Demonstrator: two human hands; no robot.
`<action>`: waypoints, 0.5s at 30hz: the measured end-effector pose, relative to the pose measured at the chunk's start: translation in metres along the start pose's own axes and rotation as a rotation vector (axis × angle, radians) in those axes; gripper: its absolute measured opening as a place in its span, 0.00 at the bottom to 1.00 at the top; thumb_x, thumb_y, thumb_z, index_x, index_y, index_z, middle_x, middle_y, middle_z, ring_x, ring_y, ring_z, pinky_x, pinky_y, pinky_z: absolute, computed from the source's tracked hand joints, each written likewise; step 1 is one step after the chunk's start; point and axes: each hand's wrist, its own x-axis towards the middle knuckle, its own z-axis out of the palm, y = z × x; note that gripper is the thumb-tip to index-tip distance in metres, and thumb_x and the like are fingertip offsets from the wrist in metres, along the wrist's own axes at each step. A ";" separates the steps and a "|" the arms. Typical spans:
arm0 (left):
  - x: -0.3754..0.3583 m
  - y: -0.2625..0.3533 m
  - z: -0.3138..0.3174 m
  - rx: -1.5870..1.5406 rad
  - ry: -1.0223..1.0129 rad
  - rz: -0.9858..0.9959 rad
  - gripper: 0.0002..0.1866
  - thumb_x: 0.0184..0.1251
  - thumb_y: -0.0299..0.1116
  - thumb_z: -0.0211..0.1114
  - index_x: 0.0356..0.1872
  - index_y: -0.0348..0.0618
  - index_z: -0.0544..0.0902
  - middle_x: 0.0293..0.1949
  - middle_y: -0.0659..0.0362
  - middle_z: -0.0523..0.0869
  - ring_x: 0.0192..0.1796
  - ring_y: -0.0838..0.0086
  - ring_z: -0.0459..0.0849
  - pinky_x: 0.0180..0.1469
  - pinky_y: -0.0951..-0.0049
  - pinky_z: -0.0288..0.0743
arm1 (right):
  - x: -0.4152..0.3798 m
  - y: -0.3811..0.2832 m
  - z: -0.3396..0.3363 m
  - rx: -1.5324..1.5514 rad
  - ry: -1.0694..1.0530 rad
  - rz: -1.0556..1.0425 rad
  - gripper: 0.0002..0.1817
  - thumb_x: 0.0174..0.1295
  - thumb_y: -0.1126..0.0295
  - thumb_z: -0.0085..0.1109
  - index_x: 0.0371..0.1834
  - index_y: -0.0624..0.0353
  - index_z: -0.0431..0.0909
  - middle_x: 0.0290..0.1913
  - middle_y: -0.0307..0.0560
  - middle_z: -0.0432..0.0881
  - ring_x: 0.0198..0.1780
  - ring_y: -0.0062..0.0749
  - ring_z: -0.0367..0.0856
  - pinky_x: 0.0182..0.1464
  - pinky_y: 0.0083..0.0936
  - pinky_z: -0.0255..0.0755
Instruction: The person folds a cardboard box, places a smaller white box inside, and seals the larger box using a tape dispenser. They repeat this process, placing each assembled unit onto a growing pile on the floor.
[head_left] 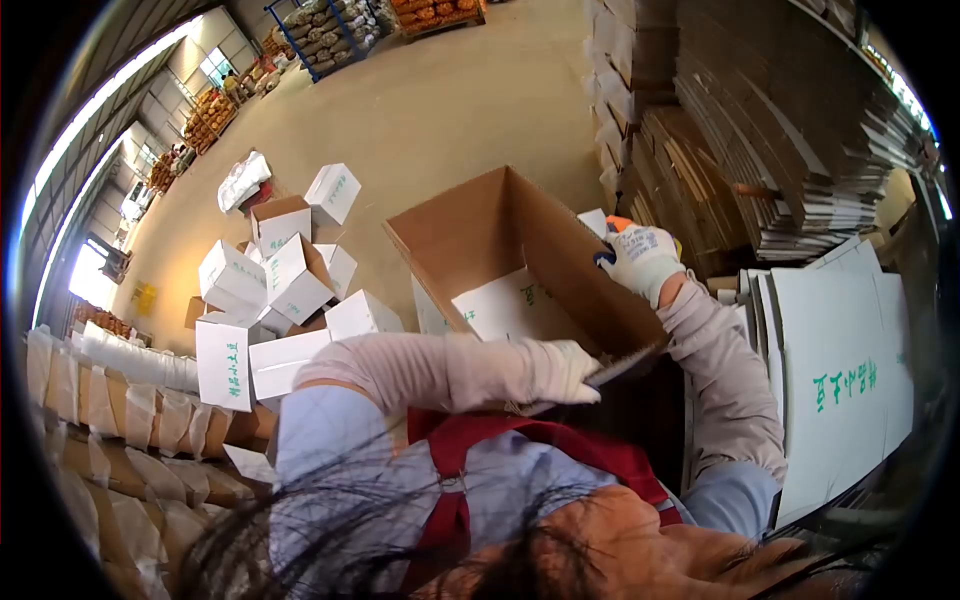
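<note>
An open cardboard box (565, 235), brown inside and white outside, stands tilted in front of me. My left hand (565, 372), in a white glove, reaches across my body, its fingers closed on the box's near edge. At the box's right side is my right hand (642, 262), also gloved in white. It grips an orange tool that looks like a tape dispenser (622, 223), mostly hidden by the glove. A white flap with green writing (505, 303) shows inside the box.
Several white boxes (298, 280) lie in a loose pile on the floor at left. Flattened cartons (845, 385) lean at right, below tall cardboard stacks (740, 130). Bundled cardboard (110, 405) lines the lower left. Pallets of filled sacks (325, 35) stand farther back.
</note>
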 end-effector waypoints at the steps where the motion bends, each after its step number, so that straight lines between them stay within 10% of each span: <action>1: 0.004 -0.023 0.003 -0.054 -0.034 0.028 0.28 0.61 0.54 0.56 0.45 0.35 0.79 0.34 0.40 0.83 0.41 0.49 0.82 0.47 0.58 0.75 | -0.002 0.003 0.004 0.026 0.014 0.000 0.21 0.59 0.49 0.49 0.42 0.52 0.82 0.56 0.50 0.76 0.47 0.45 0.80 0.48 0.36 0.73; 3: 0.029 -0.125 0.035 -0.806 -0.374 -0.160 0.24 0.55 0.43 0.67 0.48 0.35 0.80 0.41 0.51 0.86 0.43 0.64 0.84 0.47 0.64 0.77 | -0.001 -0.003 0.002 0.008 -0.001 -0.008 0.22 0.61 0.48 0.49 0.46 0.52 0.80 0.42 0.50 0.83 0.46 0.41 0.81 0.48 0.36 0.72; 4: 0.019 -0.149 0.039 -0.977 -0.391 -0.312 0.23 0.53 0.51 0.68 0.46 0.50 0.83 0.38 0.51 0.85 0.42 0.57 0.83 0.45 0.63 0.75 | 0.003 -0.006 0.004 0.019 0.014 -0.006 0.21 0.61 0.49 0.49 0.45 0.52 0.80 0.42 0.50 0.83 0.46 0.41 0.81 0.48 0.36 0.72; 7: 0.023 -0.117 -0.003 0.236 -0.344 -0.513 0.30 0.54 0.59 0.63 0.45 0.42 0.83 0.39 0.51 0.85 0.44 0.59 0.83 0.44 0.61 0.75 | 0.007 -0.015 -0.004 0.026 0.002 0.014 0.21 0.61 0.50 0.49 0.45 0.52 0.80 0.41 0.49 0.83 0.46 0.42 0.81 0.48 0.36 0.72; 10: 0.033 -0.080 -0.028 0.346 -0.517 -0.503 0.31 0.57 0.61 0.57 0.54 0.51 0.78 0.46 0.57 0.84 0.50 0.56 0.81 0.52 0.57 0.74 | 0.002 -0.013 -0.001 0.016 0.005 0.026 0.20 0.60 0.51 0.50 0.44 0.52 0.80 0.41 0.49 0.83 0.45 0.42 0.81 0.47 0.36 0.72; 13: 0.012 -0.092 -0.056 0.843 0.312 -0.311 0.30 0.56 0.54 0.60 0.59 0.53 0.72 0.58 0.56 0.74 0.65 0.62 0.66 0.65 0.50 0.57 | -0.003 -0.010 0.003 0.001 0.101 0.046 0.19 0.60 0.51 0.51 0.44 0.51 0.80 0.39 0.49 0.83 0.43 0.42 0.81 0.45 0.37 0.73; 15: -0.012 -0.117 -0.122 0.713 0.677 -0.559 0.27 0.56 0.49 0.64 0.56 0.51 0.73 0.57 0.56 0.75 0.64 0.65 0.68 0.64 0.58 0.60 | -0.003 -0.015 -0.001 0.025 0.085 0.114 0.18 0.59 0.51 0.52 0.44 0.49 0.80 0.39 0.50 0.83 0.43 0.42 0.81 0.45 0.37 0.73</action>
